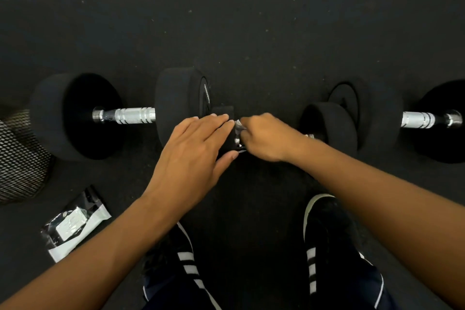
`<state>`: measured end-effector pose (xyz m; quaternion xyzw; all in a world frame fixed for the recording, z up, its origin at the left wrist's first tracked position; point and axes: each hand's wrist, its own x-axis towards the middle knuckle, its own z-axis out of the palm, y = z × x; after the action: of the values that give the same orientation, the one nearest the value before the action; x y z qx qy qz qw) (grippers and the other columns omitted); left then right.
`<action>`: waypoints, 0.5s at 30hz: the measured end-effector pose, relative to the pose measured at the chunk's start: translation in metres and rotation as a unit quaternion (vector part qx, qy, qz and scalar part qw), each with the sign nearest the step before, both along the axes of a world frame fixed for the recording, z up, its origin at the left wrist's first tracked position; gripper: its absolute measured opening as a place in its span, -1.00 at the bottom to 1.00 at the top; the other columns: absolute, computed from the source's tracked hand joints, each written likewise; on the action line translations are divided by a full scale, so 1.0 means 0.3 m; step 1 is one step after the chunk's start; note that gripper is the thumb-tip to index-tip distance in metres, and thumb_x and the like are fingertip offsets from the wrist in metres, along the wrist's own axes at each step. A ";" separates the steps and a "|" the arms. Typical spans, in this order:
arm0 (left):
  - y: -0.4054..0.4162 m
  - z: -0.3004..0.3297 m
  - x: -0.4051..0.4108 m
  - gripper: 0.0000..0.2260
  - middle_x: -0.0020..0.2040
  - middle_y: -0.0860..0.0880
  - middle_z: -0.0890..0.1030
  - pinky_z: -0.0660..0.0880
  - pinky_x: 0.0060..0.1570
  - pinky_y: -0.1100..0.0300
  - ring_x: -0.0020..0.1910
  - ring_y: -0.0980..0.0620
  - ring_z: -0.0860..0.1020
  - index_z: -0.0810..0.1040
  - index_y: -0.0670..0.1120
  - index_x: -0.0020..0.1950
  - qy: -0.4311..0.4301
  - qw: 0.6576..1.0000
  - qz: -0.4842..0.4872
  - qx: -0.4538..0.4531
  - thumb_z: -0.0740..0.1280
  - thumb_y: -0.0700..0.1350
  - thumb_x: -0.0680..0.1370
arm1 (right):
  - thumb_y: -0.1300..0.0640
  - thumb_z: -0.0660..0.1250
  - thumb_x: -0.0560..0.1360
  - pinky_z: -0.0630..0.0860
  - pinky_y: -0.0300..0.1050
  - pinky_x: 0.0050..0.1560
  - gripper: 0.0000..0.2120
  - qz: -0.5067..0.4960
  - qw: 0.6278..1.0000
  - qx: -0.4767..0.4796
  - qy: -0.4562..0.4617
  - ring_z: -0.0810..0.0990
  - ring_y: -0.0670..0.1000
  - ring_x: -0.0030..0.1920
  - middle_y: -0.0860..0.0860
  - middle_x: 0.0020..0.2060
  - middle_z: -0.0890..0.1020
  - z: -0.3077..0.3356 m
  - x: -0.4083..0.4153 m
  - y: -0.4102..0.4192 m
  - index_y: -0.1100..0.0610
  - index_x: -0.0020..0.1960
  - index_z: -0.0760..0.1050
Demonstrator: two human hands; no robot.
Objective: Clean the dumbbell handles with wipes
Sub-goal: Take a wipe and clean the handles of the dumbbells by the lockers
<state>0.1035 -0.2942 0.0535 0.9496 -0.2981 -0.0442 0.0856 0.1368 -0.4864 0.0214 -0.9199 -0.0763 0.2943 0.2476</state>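
- Small dumbbell (327, 128): lies on the black floor (251, 33) in front of the person's feet, between two larger ones; its near head sits under the left hand and its handle is mostly hidden by the right hand.
- Left hand (193, 153): fingers straight, laid flat over the small dumbbell's left head, steadying it; grip loose and wide, closed round nothing.
- Right hand (264, 137): fingers curled round the handle; a wipe is not clearly visible beneath them, only a glint of metal at the knuckles.
- Left dumbbell (75, 116): large, on the floor, chrome handle (133, 115) bare and untouched.
- Right dumbbell (392, 118): large, partly cut by the frame edge, handle exposed.
- Wipes packet (75, 221): on the floor by the left forearm.
- Mesh bin (20, 156): far left.
- Progress, as judged: one handle in hand; whether the other two are already cleaned cannot be told.
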 end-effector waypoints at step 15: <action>0.004 -0.023 -0.004 -0.49 0.46 -0.06 0.48 0.24 0.51 0.00 0.47 -0.01 0.42 0.44 -0.11 0.48 0.006 1.000 0.006 0.004 0.28 0.11 0.59 | -0.04 0.08 0.67 0.47 0.02 0.28 -0.58 0.029 0.972 -0.102 -0.210 0.54 0.08 0.16 0.08 0.18 0.57 -0.101 -0.195 -0.019 0.15 0.42 0.39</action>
<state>0.1024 -0.2929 0.0467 0.9514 -0.2920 -0.0508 0.0836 0.0784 -0.4920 -0.0088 -0.9789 -0.1230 0.1075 0.1224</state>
